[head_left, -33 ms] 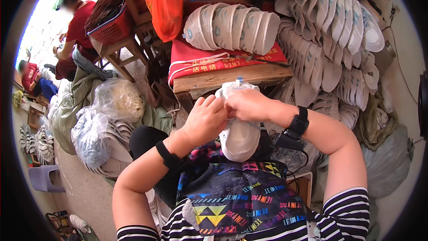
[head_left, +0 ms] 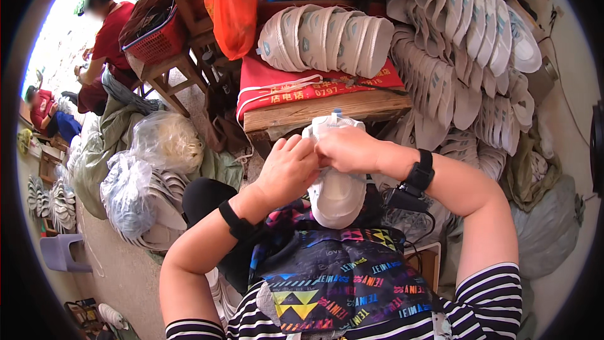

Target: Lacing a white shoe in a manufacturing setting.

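A white shoe (head_left: pixel 338 200) lies lengthwise before me, its rounded toe toward my body and its far end by the table's front edge. Across its middle rests my right hand (head_left: pixel 350 149), fingers curled down and closed against it. My left hand (head_left: pixel 288 170) meets it at the shoe's left side, closed in a pinch; its ring and little fingers are bent loosely. The fingertips of both hands come together there, and whatever lies between them is hidden. The right hand covers the middle of the shoe.
Ahead stands a wooden table (head_left: pixel 327 112) with a red cloth (head_left: pixel 255 88), white laces (head_left: pixel 289 87) and a row of nested shoe uppers (head_left: pixel 324 41). More stacked uppers (head_left: pixel 465 31) pile up at right. Plastic bags (head_left: pixel 129 195) lie at left, near a purple stool (head_left: pixel 63 253). A co-worker (head_left: pixel 113 38) sits beyond.
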Tool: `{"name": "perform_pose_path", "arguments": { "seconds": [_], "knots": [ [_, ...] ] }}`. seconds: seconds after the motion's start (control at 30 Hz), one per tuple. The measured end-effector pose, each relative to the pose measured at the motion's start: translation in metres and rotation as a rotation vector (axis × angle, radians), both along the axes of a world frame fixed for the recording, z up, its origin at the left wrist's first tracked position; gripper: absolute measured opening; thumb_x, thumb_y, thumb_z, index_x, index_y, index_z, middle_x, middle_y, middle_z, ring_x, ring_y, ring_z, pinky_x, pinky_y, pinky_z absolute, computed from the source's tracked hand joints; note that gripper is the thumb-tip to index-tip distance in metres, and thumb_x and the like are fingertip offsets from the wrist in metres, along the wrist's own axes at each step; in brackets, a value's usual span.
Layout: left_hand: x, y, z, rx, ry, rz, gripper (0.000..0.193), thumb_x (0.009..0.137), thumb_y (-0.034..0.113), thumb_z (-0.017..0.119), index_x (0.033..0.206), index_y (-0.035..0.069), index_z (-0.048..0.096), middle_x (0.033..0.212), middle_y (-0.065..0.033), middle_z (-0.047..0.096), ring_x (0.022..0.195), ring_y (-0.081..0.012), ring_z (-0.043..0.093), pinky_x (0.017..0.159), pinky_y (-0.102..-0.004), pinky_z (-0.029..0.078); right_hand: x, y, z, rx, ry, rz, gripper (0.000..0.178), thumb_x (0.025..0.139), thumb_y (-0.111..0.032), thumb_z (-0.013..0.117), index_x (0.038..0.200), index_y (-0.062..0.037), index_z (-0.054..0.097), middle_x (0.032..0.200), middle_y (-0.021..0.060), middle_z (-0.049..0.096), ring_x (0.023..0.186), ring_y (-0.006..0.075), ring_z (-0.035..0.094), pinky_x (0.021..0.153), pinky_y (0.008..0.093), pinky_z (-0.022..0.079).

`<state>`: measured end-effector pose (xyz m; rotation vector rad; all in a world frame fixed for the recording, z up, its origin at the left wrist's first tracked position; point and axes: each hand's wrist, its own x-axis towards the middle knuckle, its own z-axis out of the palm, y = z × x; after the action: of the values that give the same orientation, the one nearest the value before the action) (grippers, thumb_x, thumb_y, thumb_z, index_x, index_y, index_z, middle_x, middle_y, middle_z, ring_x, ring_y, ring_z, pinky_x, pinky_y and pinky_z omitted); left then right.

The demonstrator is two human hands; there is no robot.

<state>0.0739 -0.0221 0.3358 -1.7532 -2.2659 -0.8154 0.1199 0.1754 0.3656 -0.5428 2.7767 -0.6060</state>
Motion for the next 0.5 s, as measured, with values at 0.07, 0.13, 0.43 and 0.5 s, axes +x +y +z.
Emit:
{"name": "perform_pose_path", "arguments": {
  "seconds": [0.07,0.13,0.43,0.5],
  "knots": [
    [0.000,-0.001,0.001,0.015,-0.031,-0.002,0.020,0.069,0.016,0.076,0.084,0.012,0.064,0.088,-0.0053,0.049,0.090,-0.0259,0.052,0.079,-0.0391,0.043,0.001,0.001,0.000,0.136,0.014,0.083,0.009,0.078,-0.015,0.065,0.078,-0.0061,0.067,0.094,0.0149,0.065,0.090,0.0338,0.065,0.076,0.0448,0.051],
    [-0.001,-0.001,0.000,0.031,-0.062,-0.004,0.017,0.071,0.017,0.075,0.083,0.011,0.065,0.087,-0.0058,0.049,0.090,-0.0264,0.052,0.079,-0.0398,0.044,0.004,0.008,-0.002,0.102,0.245,0.181,0.009,0.082,-0.014,0.061,0.086,-0.0064,0.060,0.089,0.0108,0.060,0.088,0.0305,0.063,0.073,0.0419,0.051],
    [0.018,0.022,0.012,-0.233,-0.074,0.197,0.014,0.081,0.023,0.072,0.079,0.008,0.070,0.089,-0.0082,0.053,0.094,-0.0284,0.055,0.079,-0.0407,0.046,0.014,0.029,0.029,-0.169,0.615,-0.114,0.011,0.086,-0.010,0.065,0.092,-0.0058,0.058,0.087,0.0119,0.055,0.075,0.0328,0.060,0.064,0.0413,0.049],
    [0.014,0.024,0.014,-0.274,-0.128,0.184,0.015,0.080,0.022,0.074,0.078,0.007,0.072,0.090,-0.0094,0.056,0.091,-0.0295,0.058,0.077,-0.0407,0.047,0.025,0.029,0.018,-0.150,0.583,-0.116,0.012,0.086,-0.012,0.066,0.092,-0.0059,0.058,0.087,0.0119,0.055,0.075,0.0327,0.060,0.064,0.0413,0.049]
  ]
}}
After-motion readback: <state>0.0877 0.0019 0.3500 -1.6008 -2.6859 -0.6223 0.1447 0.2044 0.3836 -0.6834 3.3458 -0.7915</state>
